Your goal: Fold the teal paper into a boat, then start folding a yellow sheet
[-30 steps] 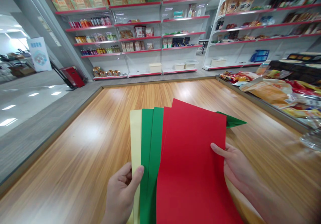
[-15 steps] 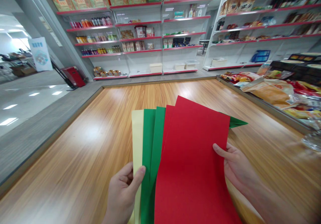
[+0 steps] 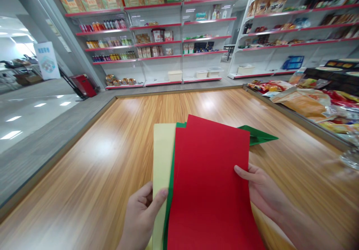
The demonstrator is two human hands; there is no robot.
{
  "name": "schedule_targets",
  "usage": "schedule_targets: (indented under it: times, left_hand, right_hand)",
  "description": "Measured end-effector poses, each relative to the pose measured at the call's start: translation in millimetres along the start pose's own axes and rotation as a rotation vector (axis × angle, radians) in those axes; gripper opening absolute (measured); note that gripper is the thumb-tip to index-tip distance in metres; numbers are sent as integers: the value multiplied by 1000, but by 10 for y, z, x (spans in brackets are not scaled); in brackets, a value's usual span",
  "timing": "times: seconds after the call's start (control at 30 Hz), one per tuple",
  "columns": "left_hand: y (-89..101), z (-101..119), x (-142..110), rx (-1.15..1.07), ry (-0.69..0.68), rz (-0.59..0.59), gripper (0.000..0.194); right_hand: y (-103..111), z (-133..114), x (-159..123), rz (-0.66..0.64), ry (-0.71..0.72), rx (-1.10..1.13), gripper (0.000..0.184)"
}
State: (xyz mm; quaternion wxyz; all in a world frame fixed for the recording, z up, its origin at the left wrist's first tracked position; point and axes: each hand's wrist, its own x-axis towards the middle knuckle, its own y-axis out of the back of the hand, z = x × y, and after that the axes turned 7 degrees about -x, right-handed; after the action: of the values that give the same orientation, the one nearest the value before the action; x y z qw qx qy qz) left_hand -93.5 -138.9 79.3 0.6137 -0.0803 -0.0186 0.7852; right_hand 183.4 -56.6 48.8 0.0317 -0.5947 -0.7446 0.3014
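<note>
My left hand is closed on the left edge of a stack of coloured paper, its thumb on top across the cream paper and its tip by the green paper. Red paper overlaps most of the green and curves down toward me. At the red paper's right edge my right hand pinches it, thumb in front and fingers behind. A folded green paper piece with a pointed tip lies on the table behind the red paper, partly hidden by it.
Under the papers spreads a wooden table with a raised rim. Packaged snacks and a clear glass object are at the right. Stocked shelves stand beyond, and a red hand truck is at the left.
The red paper has shifted left and covers more of the green, while more of the cream paper shows. More of the folded green piece is uncovered. My right hand has moved slightly left.
</note>
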Motion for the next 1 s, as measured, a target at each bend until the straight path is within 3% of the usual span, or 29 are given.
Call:
schedule_targets:
  times: [0.13, 0.27, 0.57, 0.8, 1.0]
  left_hand:
    - [48, -131, -5, -87, 0, 74, 39]
    - [103, -199, -7, -85, 6, 56, 42]
    - [76, -98, 22, 47, 13, 53, 44]
    - [52, -84, 17, -39, 54, 102, 43]
    - [34, -29, 30, -145, 71, 70, 37]
  right_hand:
    - [13, 0, 16, 12, 25, -28, 34]
    - [11, 6, 15, -8, 21, -29, 33]
    - [19, 1, 24, 22, 46, -11, 30]
    - [33, 16, 40, 66, 66, -17, 34]
    - [14, -3, 31, 94, 79, -24, 33]
